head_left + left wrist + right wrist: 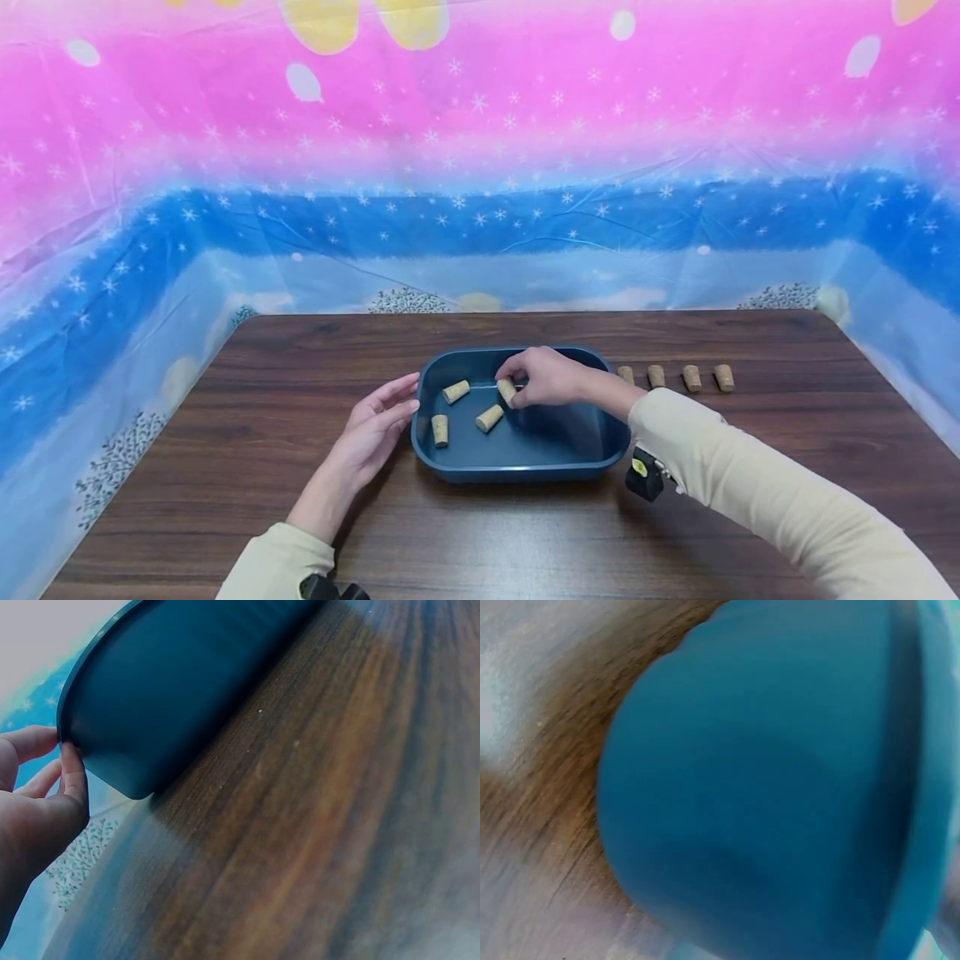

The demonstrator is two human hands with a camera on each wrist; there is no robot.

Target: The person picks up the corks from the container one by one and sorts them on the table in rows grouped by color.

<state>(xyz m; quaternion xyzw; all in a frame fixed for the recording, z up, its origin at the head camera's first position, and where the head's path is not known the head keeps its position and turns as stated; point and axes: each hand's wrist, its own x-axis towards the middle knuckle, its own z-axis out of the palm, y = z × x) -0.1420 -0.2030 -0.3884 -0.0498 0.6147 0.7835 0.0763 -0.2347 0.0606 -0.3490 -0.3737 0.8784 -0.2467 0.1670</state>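
A dark blue rectangular basin stands on the table. My right hand reaches over its right side and pinches a cork stopper between thumb and fingers, low inside the basin. Three more cork stoppers lie on the basin floor: one toward the back left, one near the front left and one by the middle. With fingers fairly straight, my left hand touches the basin's left rim. The left wrist view shows those fingertips right at the rim. In the right wrist view the basin's outer wall hides the held cork.
Several cork stoppers stand in a row on the table right of the basin, the nearest partly covered by my right forearm. The brown wood-grain table ends at a patterned pink and blue cloth backdrop.
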